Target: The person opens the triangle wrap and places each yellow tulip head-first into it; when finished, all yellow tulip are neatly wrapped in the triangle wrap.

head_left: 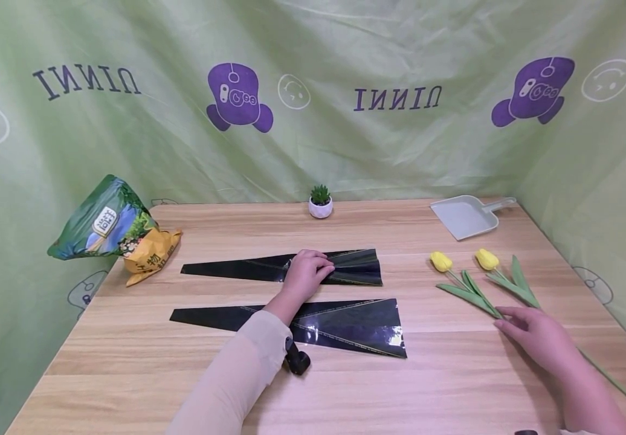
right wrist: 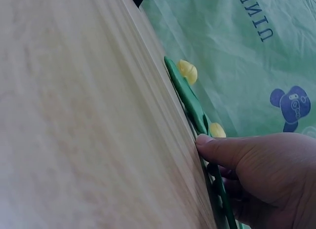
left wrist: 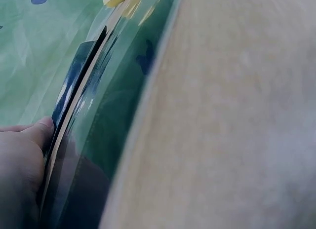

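Note:
Two tapered, glossy black flower sleeves with thin gold lines lie on the table, one behind the other. My left hand [head_left: 306, 275] is on the far flower sleeve [head_left: 356, 266], its thumb and fingers pinching the film, which is creased toward the wide end. Under my left forearm lies the near flower sleeve [head_left: 356, 326], flat. At the right are two yellow artificial tulips with green leaves. My right hand [head_left: 541, 338] pinches the left tulip [head_left: 471, 293] low at its leaves; in the right wrist view the thumb [right wrist: 212, 144] presses its stem. Just beyond lies the other tulip [head_left: 511, 281].
A grey dustpan [head_left: 467, 216] lies at the back right. At the back middle stands a small potted succulent [head_left: 321, 205]. A green and yellow bag [head_left: 122, 223] sits at the left edge. Green printed cloth [head_left: 313, 151] hangs around the wooden table [head_left: 345, 393].

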A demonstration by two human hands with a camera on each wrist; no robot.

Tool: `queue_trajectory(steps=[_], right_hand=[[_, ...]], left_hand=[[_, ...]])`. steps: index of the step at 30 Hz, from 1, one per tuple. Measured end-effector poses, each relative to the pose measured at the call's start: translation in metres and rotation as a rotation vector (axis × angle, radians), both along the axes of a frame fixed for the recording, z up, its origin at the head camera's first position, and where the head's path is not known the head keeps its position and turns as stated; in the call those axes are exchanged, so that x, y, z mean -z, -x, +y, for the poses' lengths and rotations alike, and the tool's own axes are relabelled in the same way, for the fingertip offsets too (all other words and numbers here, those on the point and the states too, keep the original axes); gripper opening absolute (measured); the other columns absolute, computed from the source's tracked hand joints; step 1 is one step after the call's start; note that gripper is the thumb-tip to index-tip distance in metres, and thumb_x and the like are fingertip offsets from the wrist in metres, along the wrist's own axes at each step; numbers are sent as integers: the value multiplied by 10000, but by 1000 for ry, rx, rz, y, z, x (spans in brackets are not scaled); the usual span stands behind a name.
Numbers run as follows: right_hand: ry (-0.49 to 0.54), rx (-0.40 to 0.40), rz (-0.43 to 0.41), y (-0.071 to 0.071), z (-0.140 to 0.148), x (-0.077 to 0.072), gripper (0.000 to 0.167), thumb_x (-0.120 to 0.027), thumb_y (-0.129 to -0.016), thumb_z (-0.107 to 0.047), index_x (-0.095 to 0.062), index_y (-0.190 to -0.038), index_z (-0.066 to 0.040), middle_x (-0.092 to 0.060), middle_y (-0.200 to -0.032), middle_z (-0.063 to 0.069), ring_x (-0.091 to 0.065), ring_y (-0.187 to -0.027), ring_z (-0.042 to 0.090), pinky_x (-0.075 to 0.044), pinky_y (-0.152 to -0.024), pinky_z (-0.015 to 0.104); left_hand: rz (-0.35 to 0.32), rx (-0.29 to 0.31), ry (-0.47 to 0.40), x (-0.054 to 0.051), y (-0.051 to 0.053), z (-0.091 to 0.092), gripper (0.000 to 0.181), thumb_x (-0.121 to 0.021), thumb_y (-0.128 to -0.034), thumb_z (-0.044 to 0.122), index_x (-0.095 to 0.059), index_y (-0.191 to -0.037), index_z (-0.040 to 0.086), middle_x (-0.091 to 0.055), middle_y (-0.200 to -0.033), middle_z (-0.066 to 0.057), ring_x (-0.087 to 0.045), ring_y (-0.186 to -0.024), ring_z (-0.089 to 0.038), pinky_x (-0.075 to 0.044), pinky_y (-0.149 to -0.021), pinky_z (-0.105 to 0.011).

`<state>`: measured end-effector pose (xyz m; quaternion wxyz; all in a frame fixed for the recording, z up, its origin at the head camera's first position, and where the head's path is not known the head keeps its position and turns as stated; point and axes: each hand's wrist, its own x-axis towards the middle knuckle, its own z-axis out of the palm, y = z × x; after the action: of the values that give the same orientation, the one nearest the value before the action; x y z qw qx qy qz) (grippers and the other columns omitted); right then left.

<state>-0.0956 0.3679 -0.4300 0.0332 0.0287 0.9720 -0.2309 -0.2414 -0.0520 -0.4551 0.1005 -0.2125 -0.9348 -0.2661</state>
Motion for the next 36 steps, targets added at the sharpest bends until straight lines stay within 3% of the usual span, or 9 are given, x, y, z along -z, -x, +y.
queue_trajectory(steps=[14, 19, 22, 26, 29, 33, 36], right_hand=[[5, -24, 75, -1, -5, 1, 408, -564, -993, -246, -588, -1225, 88, -581, -1183, 375, -510, -1109, 571, -412, -873, 666], [15, -8, 122, 1, -11, -3, 383, -568, -992, -217, -588, -1229, 83, -628, -949, 216, -591, -879, 347, -485, -736, 471], [42, 36, 114, 2, -15, -7, 425, -541, -1006, -244, -546, -1278, 83, -607, -936, 159, -559, -840, 249, -463, -682, 377], [128, 92, 127, 4, -21, -14, 479, -511, -1022, -275, -483, -1358, 66, -596, -997, 169, -540, -808, 119, -467, -628, 291], [219, 110, 159, 6, -23, -19, 507, -509, -1025, -268, -431, -1424, 35, -585, -951, 32, -491, -700, 30, -450, -553, 221], [369, 146, 128, 10, -26, -26, 570, -468, -1039, -299, -332, -1478, 39, -546, -871, -136, -547, -675, 20, -499, -566, 216], [497, 171, 121, 16, -29, -31, 582, -423, -1053, -287, -300, -1468, 103, -535, -868, -168, -564, -738, -9, -541, -634, 171]], left_hand=[[-13, -4, -95, 0, -1, -1, 171, -673, -926, 254, -783, -974, 132, -749, -1037, -30, -646, -1063, -239, -484, -996, -384], [-4, -11, -99, -1, -1, -1, 168, -664, -934, 243, -780, -974, 128, -756, -1025, -27, -663, -1052, -235, -496, -989, -378], [-7, -25, -92, -2, -2, -2, 175, -651, -943, 247, -778, -984, 135, -758, -1030, -20, -667, -1050, -229, -500, -985, -373], [-30, -55, -91, -2, -2, -1, 197, -627, -958, 273, -768, -1010, 146, -758, -1049, -11, -669, -1059, -218, -505, -979, -368], [-44, -69, -99, -1, -2, -1, 207, -616, -965, 285, -763, -1021, 150, -757, -1056, -11, -672, -1065, -219, -509, -977, -372], [-38, -75, -92, 0, -2, -1, 211, -606, -970, 288, -759, -1024, 153, -756, -1057, -14, -678, -1065, -217, -512, -973, -374], [-41, -80, -98, 0, -3, -1, 208, -606, -972, 279, -755, -1028, 145, -752, -1058, -29, -682, -1062, -220, -515, -969, -375]])
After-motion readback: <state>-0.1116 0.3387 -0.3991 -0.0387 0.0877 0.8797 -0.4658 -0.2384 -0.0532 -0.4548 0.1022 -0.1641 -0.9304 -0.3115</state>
